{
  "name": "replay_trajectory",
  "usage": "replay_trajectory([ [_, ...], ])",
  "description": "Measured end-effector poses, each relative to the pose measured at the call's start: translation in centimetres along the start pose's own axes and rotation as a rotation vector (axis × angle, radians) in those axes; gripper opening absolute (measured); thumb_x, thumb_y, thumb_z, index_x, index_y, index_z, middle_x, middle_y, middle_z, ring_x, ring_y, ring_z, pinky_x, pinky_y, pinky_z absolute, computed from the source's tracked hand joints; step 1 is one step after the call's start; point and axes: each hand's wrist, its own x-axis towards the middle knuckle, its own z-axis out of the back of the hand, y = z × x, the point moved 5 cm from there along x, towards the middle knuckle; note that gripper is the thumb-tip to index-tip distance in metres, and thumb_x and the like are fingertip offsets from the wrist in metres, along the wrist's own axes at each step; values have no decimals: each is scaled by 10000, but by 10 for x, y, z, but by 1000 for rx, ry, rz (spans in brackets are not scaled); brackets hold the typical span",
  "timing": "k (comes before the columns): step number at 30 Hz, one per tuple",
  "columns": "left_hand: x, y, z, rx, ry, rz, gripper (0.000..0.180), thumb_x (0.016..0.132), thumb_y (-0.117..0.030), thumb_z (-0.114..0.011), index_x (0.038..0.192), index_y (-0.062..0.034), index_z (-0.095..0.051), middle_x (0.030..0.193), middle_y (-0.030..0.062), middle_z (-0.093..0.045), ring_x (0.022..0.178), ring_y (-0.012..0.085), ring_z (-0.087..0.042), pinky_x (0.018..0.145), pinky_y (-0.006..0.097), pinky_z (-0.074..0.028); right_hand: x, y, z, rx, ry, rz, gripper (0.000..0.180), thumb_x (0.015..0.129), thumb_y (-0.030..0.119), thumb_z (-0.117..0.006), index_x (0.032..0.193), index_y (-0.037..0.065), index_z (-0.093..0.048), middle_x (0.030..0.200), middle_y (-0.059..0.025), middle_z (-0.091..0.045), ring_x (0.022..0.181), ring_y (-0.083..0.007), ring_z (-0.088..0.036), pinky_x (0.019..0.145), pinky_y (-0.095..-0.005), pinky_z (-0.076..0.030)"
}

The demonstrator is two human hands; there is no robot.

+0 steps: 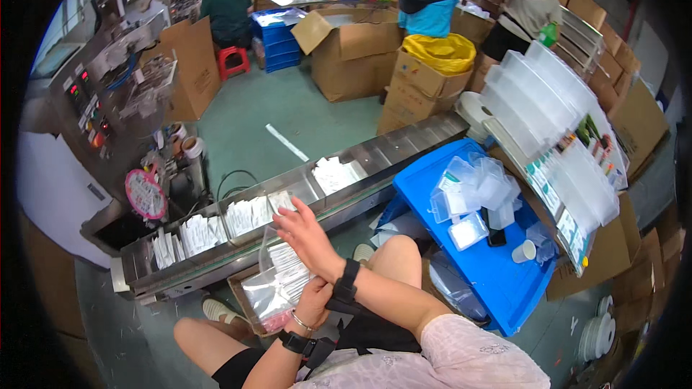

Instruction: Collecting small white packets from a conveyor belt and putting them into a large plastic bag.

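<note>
My right hand (310, 239) is raised in front of the metal trough, its fingers spread and nothing in them. A black wristband (347, 280) circles my right wrist. My left hand (313, 302) is closed against that wrist, fingers curled at the wristband's edge; the exact grip is partly hidden. Another black band (294, 342) and a bracelet are on my left wrist. Just beyond my hands, a clear plastic box (268, 258) and rows of white packets (290, 274) sit in an open cardboard box (244, 301) between my legs.
A metal trough (404, 150) crosses ahead, with bundles of white packets (202, 233) in its compartments. At right, a blue tray (461, 284) holds clear plastic boxes (472, 187) and a paper cup (524, 251). A machine (86, 122) stands left. Other people are at the back.
</note>
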Motion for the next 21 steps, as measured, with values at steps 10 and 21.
replay_trajectory([
  [10,-6,-35,33,545,-230,-160,284,865,-70,-556,1132,24,-530,1036,66,-540,911,131,-570,791,232,-470,128,48,122,-1160,-288,502,314,814,185,-613,1069,10,-560,1032,-130,-583,973,-231,-552,812,-326,-445],
  [21,-37,-61,85,613,-470,-101,237,829,10,-560,1065,33,-564,1029,69,-529,919,132,-583,772,221,-475,187,39,184,-2098,-167,361,305,695,230,-692,866,43,-523,681,-146,-616,673,-345,-611,622,-451,-464],
])
